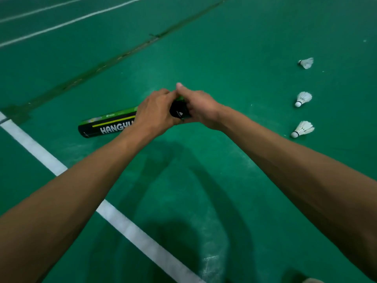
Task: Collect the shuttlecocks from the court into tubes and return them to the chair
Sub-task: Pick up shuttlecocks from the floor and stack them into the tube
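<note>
Both bare forearms are stretching forward from the lower corners and meeting over the green court floor [244, 58]. At the left, a white court line [40, 152] is running diagonally beneath the left forearm. Just beyond it, a tube [106, 124] is lying on its side on the floor. It is black, with a green upper band and a thin yellow stripe. White capitals on it are reading "HANGYU", with any further letters hidden behind the left hand [155, 113]. That hand is curling its fingers round the tube's right part, knuckles up. Between the hands, a black end [179, 111] bearing a small white triangular logo is showing; whether it is a cap or the tube's own body I cannot tell. The right hand [201, 109] is gripping this black end, fingers wrapped beneath it and thumb sticking up. Well to the right, 3 white feathered shuttlecocks are lying on the floor in a column, far [306, 62], middle [304, 98] and near [303, 128]. They are apart from one another, with cork tips pointing left.
</note>
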`<move>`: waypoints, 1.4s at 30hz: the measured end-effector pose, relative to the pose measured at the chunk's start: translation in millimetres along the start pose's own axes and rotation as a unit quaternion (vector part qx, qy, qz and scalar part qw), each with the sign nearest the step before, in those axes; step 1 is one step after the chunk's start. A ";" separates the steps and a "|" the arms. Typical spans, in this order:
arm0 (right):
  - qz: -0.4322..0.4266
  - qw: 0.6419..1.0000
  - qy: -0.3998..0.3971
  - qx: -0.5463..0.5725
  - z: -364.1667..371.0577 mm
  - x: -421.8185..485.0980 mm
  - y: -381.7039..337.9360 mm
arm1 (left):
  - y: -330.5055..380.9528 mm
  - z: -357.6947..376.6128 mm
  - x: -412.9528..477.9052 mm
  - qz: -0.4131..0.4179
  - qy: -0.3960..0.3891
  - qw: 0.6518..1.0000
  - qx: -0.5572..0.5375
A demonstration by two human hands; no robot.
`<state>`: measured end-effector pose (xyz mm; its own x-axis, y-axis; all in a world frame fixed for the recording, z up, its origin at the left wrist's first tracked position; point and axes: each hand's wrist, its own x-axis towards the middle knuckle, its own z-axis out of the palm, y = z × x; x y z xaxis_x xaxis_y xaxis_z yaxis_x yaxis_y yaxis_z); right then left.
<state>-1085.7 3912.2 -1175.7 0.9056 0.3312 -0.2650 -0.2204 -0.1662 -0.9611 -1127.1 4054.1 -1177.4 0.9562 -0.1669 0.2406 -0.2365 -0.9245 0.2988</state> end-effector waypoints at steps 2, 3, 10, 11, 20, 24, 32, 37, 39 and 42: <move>-0.019 0.995 0.094 -0.035 2.5 9.6 -1.2 | -18.6 -3.6 1.1 -0.030 0.002 0.998 0.051; -0.032 0.988 0.121 -0.092 4.3 15.3 1.8 | -30.1 -4.7 -0.7 -0.046 0.002 0.997 0.069; -0.035 0.868 -0.046 -0.493 62.2 54.7 40.7 | -108.3 -6.2 -33.0 -0.165 -0.009 0.981 0.101; -0.034 0.857 -0.070 -0.510 76.8 64.4 48.4 | -118.8 -5.7 -39.4 -0.179 -0.012 0.979 0.100; -0.074 0.774 -0.103 -0.620 182.9 130.6 112.0 | -184.8 22.3 -82.4 -0.255 -0.039 0.961 0.104; -0.082 0.742 -0.090 -0.659 187.2 147.7 143.2 | -193.0 40.3 -82.6 -0.268 -0.039 0.959 0.087; -0.180 0.864 0.059 -0.466 161.7 171.5 147.0 | -192.3 56.2 -69.2 -0.233 -0.031 0.968 0.087; -0.116 0.976 0.161 -0.094 132.0 156.5 119.0 | -189.8 52.5 -53.6 -0.238 -0.010 0.968 0.079; -0.094 0.992 0.085 -0.009 122.0 141.6 107.0 | -183.5 51.2 -46.5 -0.235 -0.003 0.969 0.073; -0.065 0.996 -0.065 0.009 110.9 113.1 91.3 | -164.6 50.3 -33.7 -0.226 0.014 0.973 0.054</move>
<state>-1043.5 4037.6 -1302.1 0.8725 0.4667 -0.1449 -0.1124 -0.0969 -0.9889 -1111.7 4194.7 -1281.1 0.9528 0.2730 0.1328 0.2279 -0.9322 0.2813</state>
